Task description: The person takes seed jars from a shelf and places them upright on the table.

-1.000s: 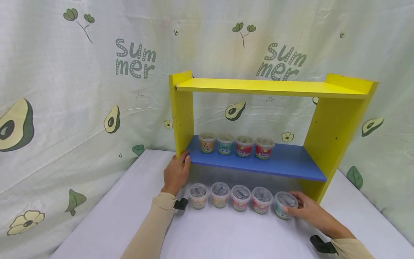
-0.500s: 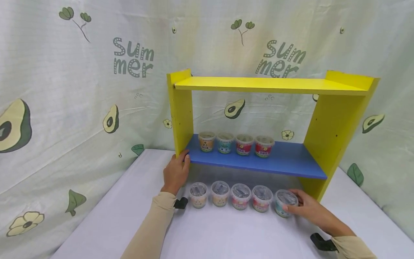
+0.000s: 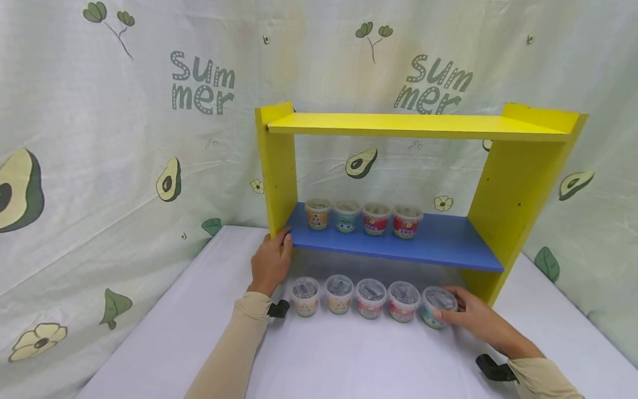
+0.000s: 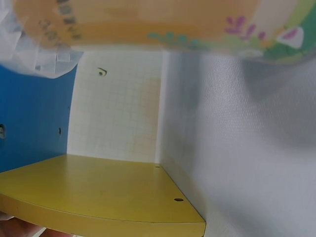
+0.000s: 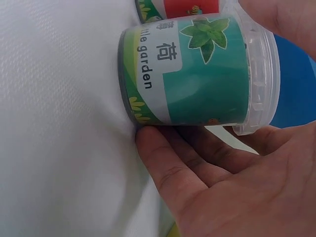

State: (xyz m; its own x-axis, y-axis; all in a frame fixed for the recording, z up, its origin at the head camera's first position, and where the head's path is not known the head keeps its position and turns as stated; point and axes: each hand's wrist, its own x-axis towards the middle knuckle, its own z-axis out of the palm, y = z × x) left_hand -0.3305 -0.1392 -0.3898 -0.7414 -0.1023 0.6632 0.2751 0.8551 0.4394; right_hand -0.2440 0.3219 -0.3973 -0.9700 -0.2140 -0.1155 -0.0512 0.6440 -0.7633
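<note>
The right hand (image 3: 482, 320) pinches the upright, round, teal-labelled plastic cup (image 5: 207, 79) from the right-edge side of the white surface (image 3: 369, 357), the left hand (image 3: 269, 265) gripping a flat yellow panel (image 3: 279, 172).

The teal cup (image 5: 212, 84) is showing smooth, slightly glossy plastic — its lid (image 5: 264, 74) is looking translucent — while the shelf unit (image 3: 418, 126) is wearing smooth paint and the white table cover (image 5: 64, 123) is appearing matt, finely textured.
</note>
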